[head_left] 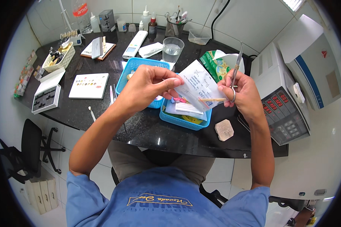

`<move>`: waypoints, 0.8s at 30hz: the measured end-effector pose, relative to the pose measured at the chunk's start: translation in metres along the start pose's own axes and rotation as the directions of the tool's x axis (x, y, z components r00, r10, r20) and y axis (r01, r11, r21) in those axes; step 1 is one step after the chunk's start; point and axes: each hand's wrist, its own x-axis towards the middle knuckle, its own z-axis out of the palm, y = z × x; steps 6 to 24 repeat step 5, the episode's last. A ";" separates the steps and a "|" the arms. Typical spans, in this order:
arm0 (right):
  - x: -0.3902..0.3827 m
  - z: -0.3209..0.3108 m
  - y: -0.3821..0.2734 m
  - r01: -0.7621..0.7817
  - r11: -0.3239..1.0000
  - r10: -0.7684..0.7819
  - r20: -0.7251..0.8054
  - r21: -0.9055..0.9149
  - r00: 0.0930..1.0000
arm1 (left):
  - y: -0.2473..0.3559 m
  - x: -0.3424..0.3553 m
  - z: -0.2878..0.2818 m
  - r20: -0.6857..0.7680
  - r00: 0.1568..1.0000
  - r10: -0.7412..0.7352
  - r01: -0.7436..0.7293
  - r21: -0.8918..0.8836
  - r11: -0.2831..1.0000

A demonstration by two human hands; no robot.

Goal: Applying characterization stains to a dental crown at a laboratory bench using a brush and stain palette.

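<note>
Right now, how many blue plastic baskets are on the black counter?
2. One blue basket sits behind the left hand, near the glass of water. The other basket lies below the paper slip. None seems hidden.

White paper slip point(196, 86) pinched between both hands, green packet point(215, 65) behind, red-digit display point(277, 102) on machine at right

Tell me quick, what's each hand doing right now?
Left hand: closed, pinching the white paper slip.
Right hand: closed, holding metal scissors and the slip's other edge.
</note>
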 end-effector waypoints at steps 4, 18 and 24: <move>-0.002 -0.003 0.009 0.014 0.996 -0.014 -0.004 0.090 1.000 | 0.005 0.001 0.001 0.003 1.000 0.008 -0.009 0.022 1.000; -0.002 -0.003 0.013 0.024 0.995 -0.023 -0.009 0.101 1.000 | 0.006 0.001 0.001 0.003 1.000 0.001 -0.002 0.032 1.000; -0.002 -0.003 0.013 0.024 0.995 -0.023 -0.009 0.101 1.000 | 0.006 0.001 0.001 0.003 1.000 0.001 -0.002 0.032 1.000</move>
